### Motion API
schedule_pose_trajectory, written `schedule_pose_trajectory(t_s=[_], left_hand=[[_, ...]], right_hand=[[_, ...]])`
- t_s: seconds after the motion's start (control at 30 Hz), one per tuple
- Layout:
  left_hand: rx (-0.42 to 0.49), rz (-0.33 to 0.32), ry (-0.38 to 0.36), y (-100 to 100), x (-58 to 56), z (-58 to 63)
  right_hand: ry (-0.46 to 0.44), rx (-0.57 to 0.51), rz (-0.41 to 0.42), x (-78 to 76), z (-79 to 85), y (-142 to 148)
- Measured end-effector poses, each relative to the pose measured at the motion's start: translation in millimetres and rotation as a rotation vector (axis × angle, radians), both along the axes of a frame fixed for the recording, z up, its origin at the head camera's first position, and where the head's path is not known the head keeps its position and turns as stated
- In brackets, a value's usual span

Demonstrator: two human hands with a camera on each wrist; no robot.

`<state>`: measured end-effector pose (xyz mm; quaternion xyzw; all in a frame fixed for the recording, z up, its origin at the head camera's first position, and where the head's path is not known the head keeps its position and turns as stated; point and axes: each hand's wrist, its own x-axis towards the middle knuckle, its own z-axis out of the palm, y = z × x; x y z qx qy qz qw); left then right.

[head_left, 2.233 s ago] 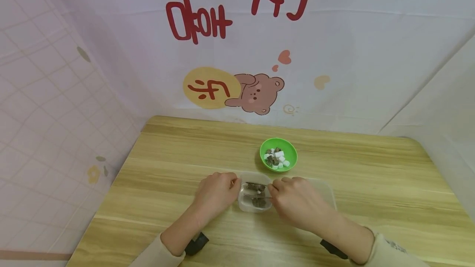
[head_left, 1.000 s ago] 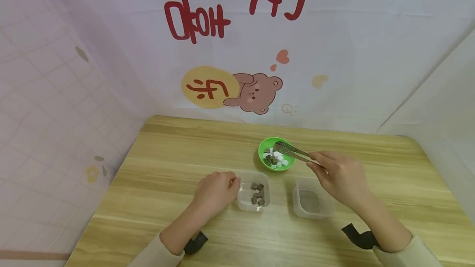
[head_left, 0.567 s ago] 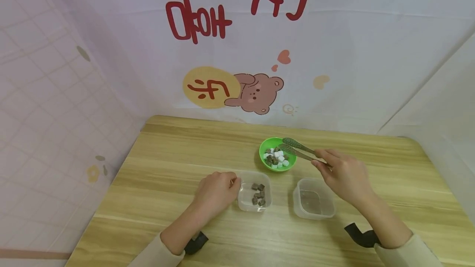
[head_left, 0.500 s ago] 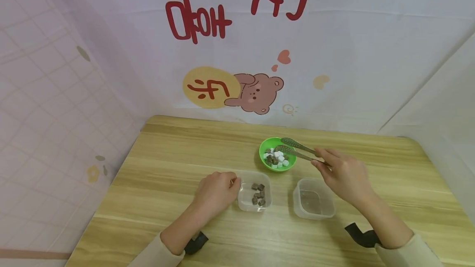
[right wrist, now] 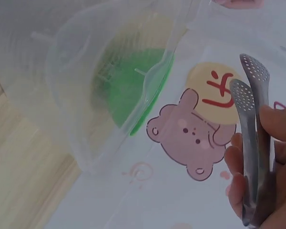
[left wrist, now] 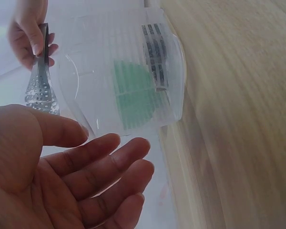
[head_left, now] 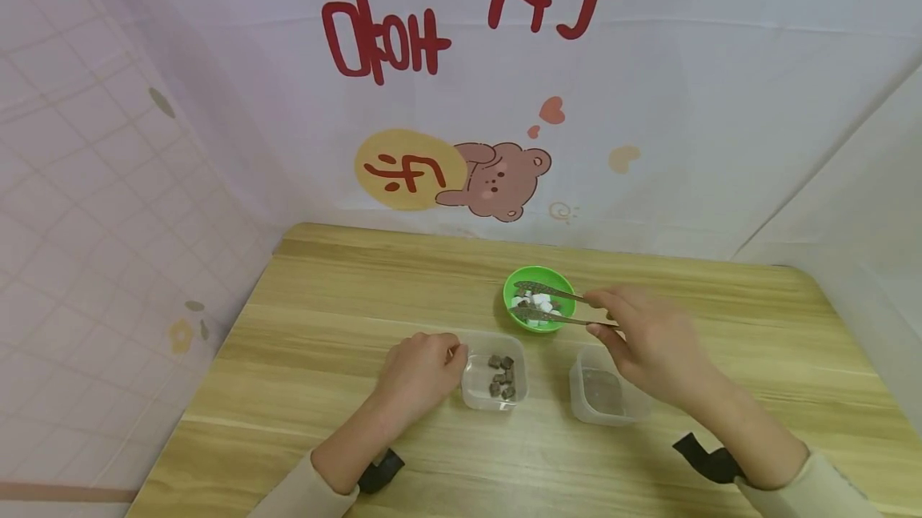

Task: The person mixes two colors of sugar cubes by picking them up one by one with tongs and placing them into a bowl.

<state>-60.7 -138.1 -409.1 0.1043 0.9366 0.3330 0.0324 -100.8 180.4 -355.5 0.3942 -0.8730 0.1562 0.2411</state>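
In the head view my right hand (head_left: 648, 342) grips metal tongs (head_left: 551, 291) by their handles. Their spread perforated tips are over the green bowl (head_left: 540, 272), which holds white cubes (head_left: 543, 299) and brown cubes; some are hidden beneath the tongs. The same tongs (right wrist: 248, 138) stand out in the right wrist view. My left hand (head_left: 421, 374) is at the left rim of a clear plastic box (head_left: 490, 403), thumb and index finger pinching its edge. Several brown cubes (head_left: 500, 378) lie in that box. The left hand (left wrist: 71, 176) has its other fingers loosely bent.
A second clear plastic box (head_left: 598, 416) stands to the right, partly under my right hand. Black wrist mounts (head_left: 382, 472) sit below both wrists. A printed cloth (head_left: 648, 102) hangs behind the wooden table (head_left: 360, 278).
My right hand moved from the left box to the green bowl, then shifted a little left. The tongs' tips spread wider over the cubes. The left hand has stayed put.
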Motion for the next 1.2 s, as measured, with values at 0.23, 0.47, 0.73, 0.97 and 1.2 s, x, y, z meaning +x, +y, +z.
schedule_pose_trajectory(t_s=[0.23,0.47,0.73,0.97,1.2], left_hand=[[0.000,-0.003,-0.002,0,-0.3,-0.6],[-0.006,-0.011,0.019,0,-0.2,-1.4],[-0.006,-0.009,0.019,0,0.0,-1.6],[-0.014,-0.001,0.021,0,0.0,-2.1],[-0.017,0.001,0.030,0,-0.7,-0.8]], right_hand=[[-0.019,0.104,0.030,3.6,2.5,-12],[0.013,0.205,0.066,4.3,2.7,-26],[0.021,0.339,0.216,0.6,10.7,-43],[-0.013,0.513,0.266,1.2,20.8,-62],[-0.022,0.600,0.285,5.0,18.9,-78]])
